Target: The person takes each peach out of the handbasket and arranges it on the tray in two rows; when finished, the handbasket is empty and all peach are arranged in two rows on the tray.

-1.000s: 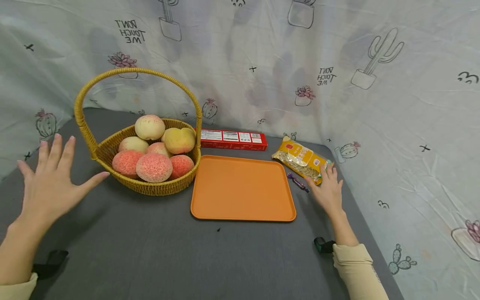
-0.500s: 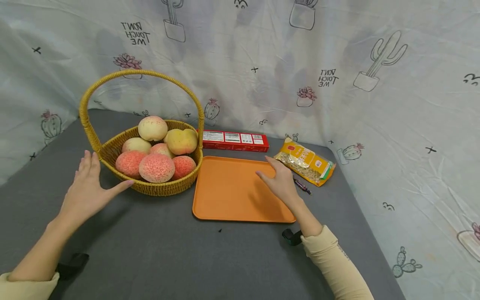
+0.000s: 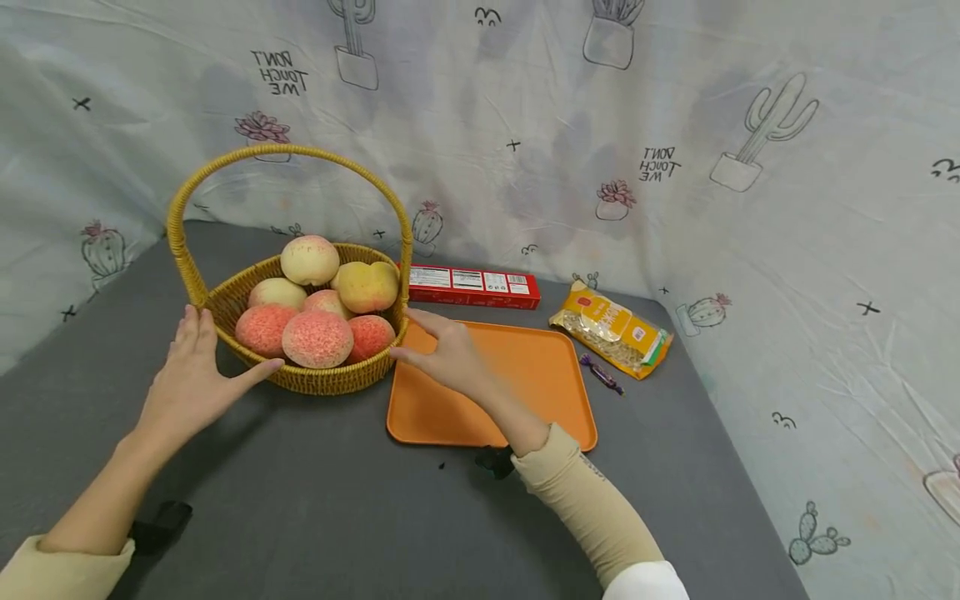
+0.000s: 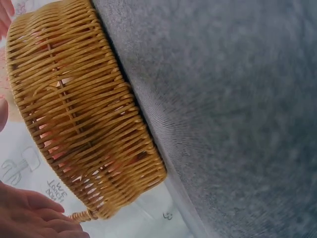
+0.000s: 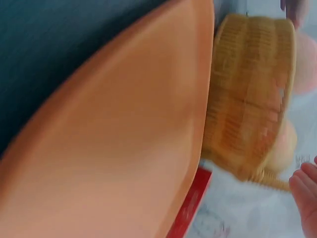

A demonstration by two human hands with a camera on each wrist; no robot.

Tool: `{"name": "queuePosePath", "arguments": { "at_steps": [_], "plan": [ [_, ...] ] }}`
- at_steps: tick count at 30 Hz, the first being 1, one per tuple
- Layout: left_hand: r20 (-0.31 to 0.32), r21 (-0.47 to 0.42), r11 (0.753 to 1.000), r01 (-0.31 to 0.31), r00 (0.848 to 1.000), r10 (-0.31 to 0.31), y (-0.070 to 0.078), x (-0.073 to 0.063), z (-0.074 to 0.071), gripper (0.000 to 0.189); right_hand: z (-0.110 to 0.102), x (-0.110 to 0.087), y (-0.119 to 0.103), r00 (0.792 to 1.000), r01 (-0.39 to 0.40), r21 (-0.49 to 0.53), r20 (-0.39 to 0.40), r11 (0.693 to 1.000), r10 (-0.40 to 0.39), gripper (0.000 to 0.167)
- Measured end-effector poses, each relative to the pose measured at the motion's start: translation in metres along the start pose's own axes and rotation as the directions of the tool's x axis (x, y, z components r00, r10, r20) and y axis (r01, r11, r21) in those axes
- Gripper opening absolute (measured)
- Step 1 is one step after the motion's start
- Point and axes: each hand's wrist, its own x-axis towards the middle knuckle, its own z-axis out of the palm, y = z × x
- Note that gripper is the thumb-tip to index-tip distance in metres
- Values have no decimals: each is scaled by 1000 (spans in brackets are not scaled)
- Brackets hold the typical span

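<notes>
A yellow wicker basket with a tall hoop handle stands on the grey table, filled with several red and pale-yellow peaches. My left hand is at its left side, fingers extended and thumb spread toward the front rim. At the right side, my right hand has its fingertips right at the rim, thumb apart from the fingers, its forearm crossing over the orange tray. The left wrist view shows the basket's woven wall up close. Blurred in the right wrist view, the basket rises beyond the tray's edge.
Behind the tray lies a red box. A yellow packet and a purple-wrapped candy lie to the tray's right. A printed curtain hangs behind the table.
My right hand has swept left from beside the yellow packet, across the tray, to the basket's right rim. My left hand has moved right and inward to the basket's left side.
</notes>
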Motion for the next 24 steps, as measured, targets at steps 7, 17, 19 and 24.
{"name": "queuePosePath", "arguments": {
  "at_steps": [7, 17, 19, 24],
  "plan": [
    [0, -9, 1000, -8, 1000, 8, 3, -2, 4, 118, 34, 15, -26, 998, 56, 21, -1, 998, -56, 65],
    [-3, -29, 999, 18, 1000, -18, 8, 0, 4, 118, 61, 34, -44, 995, 94, -8, -27, 996, -95, 76],
    [-2, -33, 999, 21, 1000, -21, 8, -1, 5, 118, 64, 35, -45, 992, 117, -25, -37, 993, -118, 77],
    [-1, -34, 999, 10, 1000, -10, 8, -2, 10, 118, 70, 37, -45, 984, 157, -92, -66, 983, -163, 77]
  ]
}}
